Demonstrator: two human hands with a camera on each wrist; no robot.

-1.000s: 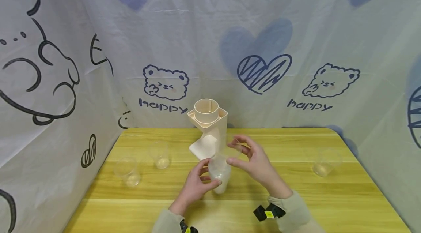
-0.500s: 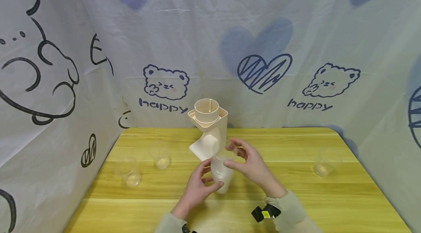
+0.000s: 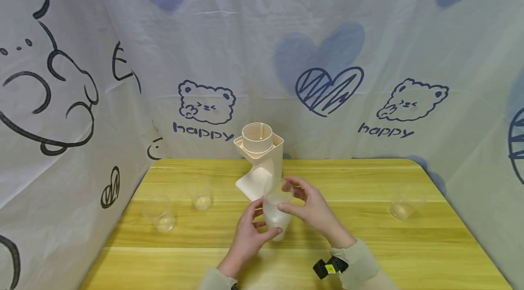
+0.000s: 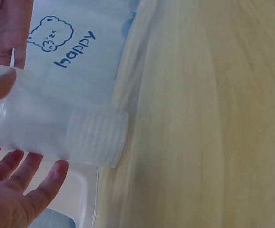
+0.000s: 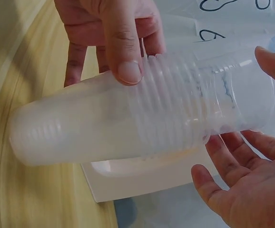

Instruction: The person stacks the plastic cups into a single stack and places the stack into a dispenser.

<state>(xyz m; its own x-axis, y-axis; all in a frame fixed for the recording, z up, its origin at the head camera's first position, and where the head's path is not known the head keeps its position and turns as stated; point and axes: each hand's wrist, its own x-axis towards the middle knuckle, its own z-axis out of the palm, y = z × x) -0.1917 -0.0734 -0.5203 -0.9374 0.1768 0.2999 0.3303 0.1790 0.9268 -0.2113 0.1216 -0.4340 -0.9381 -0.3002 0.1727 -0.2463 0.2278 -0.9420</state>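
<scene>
A: Layout?
B: Beige plastic stand (image 3: 276,162) stood on the far side of a yellow wood-grain table (image 3: 430,253). Tall stack of nested translucent plastic cups (image 3: 276,217) was just near of it, axis roughly upright, rims up.
A: Hands?
B: Left hand (image 3: 250,233) clamped round the stack's left side; right hand (image 3: 312,210), nearer the rim, gripped the clear plastic top cup (image 5: 244,92) from the right.
A: Views?
B: Right wrist showed that cup proud of the stack; head barely resolved it, but only head showed loose clear plastic cups (image 3: 165,222) left and right.

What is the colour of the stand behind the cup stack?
The stand is pale cream; the head view shows it best.
</scene>
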